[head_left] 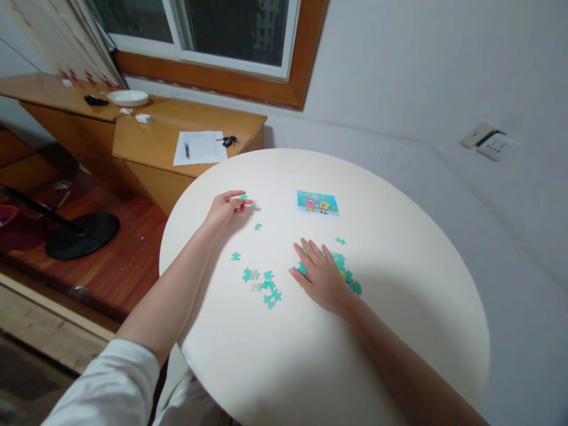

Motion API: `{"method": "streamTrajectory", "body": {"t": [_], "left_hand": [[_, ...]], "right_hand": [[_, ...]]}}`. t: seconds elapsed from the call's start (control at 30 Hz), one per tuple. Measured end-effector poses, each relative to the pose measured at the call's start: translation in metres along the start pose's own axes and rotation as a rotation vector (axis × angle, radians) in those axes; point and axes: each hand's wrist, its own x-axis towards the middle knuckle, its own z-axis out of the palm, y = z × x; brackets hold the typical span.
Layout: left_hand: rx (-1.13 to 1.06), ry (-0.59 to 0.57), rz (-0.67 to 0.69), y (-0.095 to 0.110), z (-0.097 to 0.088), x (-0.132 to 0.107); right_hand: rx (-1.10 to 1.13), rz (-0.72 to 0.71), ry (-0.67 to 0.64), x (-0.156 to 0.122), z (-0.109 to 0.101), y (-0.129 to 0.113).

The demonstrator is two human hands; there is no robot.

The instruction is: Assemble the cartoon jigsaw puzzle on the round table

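My left hand [225,210] is over the far left of the table, its thumb and fingers closed on a small teal puzzle piece [244,196]. Fingers spread, my right hand [320,273] lies flat on a partly joined puzzle [338,260], covering much of it. Just beyond that puzzle lies a small teal piece or pair of pieces [340,241]. Loose teal and pale pieces [268,285] are scattered between my forearms, with single ones [235,256] nearer the left arm. A picture card [318,203] with a pink and a yellow cartoon figure rests farther back.
The round white table [284,367] stands close to the wall. Behind it on the left, a wooden cabinet [190,118] carries a paper sheet [200,148], keys [229,141] and a white dish [128,97]. A black round stand base [82,235] is on the floor.
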Motion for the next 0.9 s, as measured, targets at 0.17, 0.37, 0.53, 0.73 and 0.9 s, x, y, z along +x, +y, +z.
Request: {"method": "streamTrajectory", "body": {"t": [0.17, 0.37, 0.53, 0.73, 0.9], "left_hand": [[-0.160, 0.047, -0.060, 0.001, -0.002, 0.001], [-0.242, 0.080, -0.145, 0.000, -0.004, 0.003], [-0.288, 0.078, -0.168, -0.003, -0.006, 0.006], [-0.320, 0.077, -0.188, -0.005, -0.008, 0.007], [-0.334, 0.076, -0.214, -0.005, -0.008, 0.007]], "right_hand": [[0.039, -0.007, 0.075, 0.002, -0.002, -0.003], [0.195, -0.076, 0.131, 0.006, -0.005, -0.010], [0.307, -0.144, 0.046, 0.009, -0.012, -0.026], [0.336, -0.206, -0.123, 0.017, -0.027, -0.058], [0.340, -0.194, -0.106, 0.025, -0.020, -0.066]]}}
